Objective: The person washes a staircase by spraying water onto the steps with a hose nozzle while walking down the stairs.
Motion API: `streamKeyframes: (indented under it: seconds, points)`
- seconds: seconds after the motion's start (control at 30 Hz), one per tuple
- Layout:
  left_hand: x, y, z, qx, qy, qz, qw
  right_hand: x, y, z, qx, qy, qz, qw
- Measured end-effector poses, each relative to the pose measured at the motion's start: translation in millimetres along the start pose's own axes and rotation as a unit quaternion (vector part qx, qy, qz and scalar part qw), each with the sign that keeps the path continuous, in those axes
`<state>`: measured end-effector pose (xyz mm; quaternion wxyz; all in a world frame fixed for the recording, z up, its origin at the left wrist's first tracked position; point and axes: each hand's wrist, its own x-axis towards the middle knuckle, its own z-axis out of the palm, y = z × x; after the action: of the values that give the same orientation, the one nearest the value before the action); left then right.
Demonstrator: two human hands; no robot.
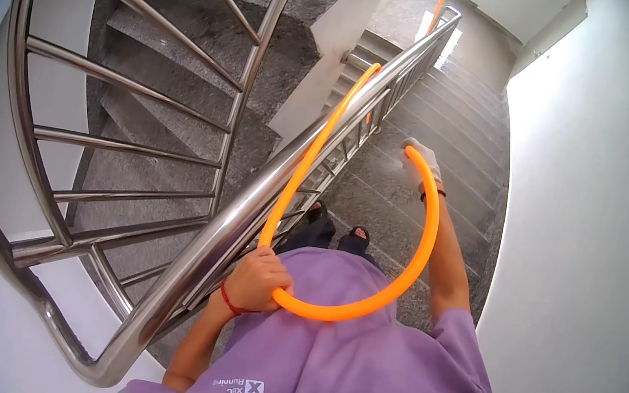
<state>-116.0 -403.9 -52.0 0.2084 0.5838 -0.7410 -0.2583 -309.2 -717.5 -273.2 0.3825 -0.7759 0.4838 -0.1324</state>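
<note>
Orange hose (329, 312) in one open loop.
Left hand (256, 279) and right hand (423, 164) apart, both clamped on it; upper centre, more lies ungathered over the handrail (227, 220).

Grey stone stairs (459, 116) run beside shiny tubular steel railings (232, 221) and a white wall (594, 200); bright glare (453, 41), perhaps daylight, patches the far grey landing (485, 30).

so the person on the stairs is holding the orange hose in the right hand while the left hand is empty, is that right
Not quite: the left hand isn't empty. The head view shows it closed around the orange hose too. The rest stands: the right hand holds the hose, on the stairs.
</note>
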Motion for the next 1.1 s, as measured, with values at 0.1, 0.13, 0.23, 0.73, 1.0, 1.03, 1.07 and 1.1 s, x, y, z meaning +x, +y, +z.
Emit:
streamKeyframes:
  seconds: [0.1, 0.13, 0.23, 0.73, 1.0, 1.03, 1.07, 1.1]
  points:
    - [-3.1, -4.8, -0.8, -0.011, 0.002, 0.005, 1.000, 1.8, 3.6, -2.1, -0.028, -0.028, 0.028, 0.999]
    - [-4.4, -6.3, -1.4, -0.014, -0.001, 0.002, 1.000, 0.6, 5.9, -2.3, -0.059, -0.020, 0.018, 0.998]
    - [-9.1, -12.0, -2.4, -0.020, -0.002, -0.002, 1.000, 2.8, 11.5, -3.4, -0.135, -0.030, 0.020, 0.990]
    - [-9.7, -16.7, -13.9, -0.029, -0.023, 0.036, 0.999, 15.0, -101.3, -6.4, 0.061, 0.006, -0.101, 0.993]
    - [-10.0, -17.2, -12.2, -0.022, -0.010, 0.031, 0.999, 31.3, -103.5, 4.1, 0.077, -0.016, -0.065, 0.995]
    - [-10.1, -17.2, -11.8, -0.023, -0.013, 0.028, 0.999, 33.5, -101.7, 4.8, 0.075, -0.024, -0.059, 0.995]
    - [-10.1, -17.0, -11.5, -0.025, -0.017, 0.025, 0.999, 35.1, -99.8, 5.5, 0.072, -0.032, -0.053, 0.995]
    - [-9.9, -16.8, -11.6, -0.025, -0.017, 0.025, 0.999, 36.4, -99.0, 6.1, 0.072, -0.033, -0.053, 0.995]
